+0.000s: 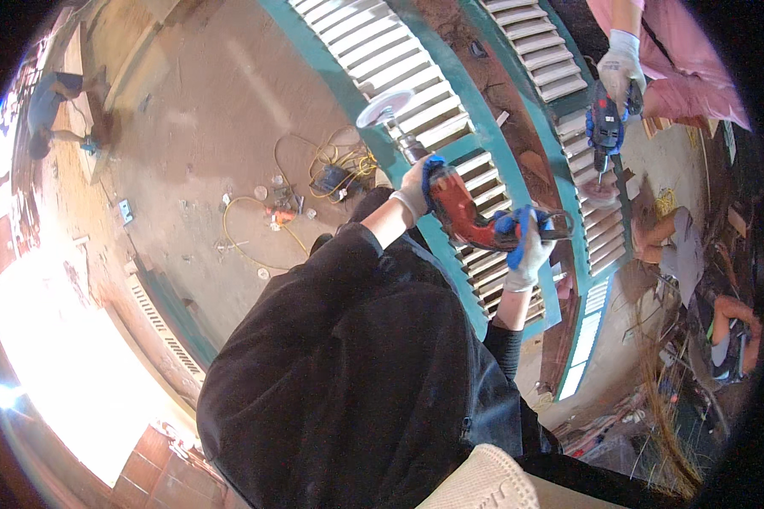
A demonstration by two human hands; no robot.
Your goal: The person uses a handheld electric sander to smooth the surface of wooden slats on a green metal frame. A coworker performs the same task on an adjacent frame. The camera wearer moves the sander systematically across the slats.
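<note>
A red power drill (463, 208) with a round sanding disc (384, 109) on its front end is held across my body, over a green-framed shutter (484, 140) with pale slats. My left hand (418, 185), in a white and blue work glove, grips the drill close to its front. Around the rear handle closes my right hand (526, 244), gloved the same way. The disc is tilted over the slats; whether it touches them I cannot tell.
Across from me, a co-worker in pink holds a dark power tool (604, 127) over a second green shutter (560, 76). Yellow cords (339, 161) and an orange tool (280, 217) lie on the floor to my left. Other people crouch at the far left and right.
</note>
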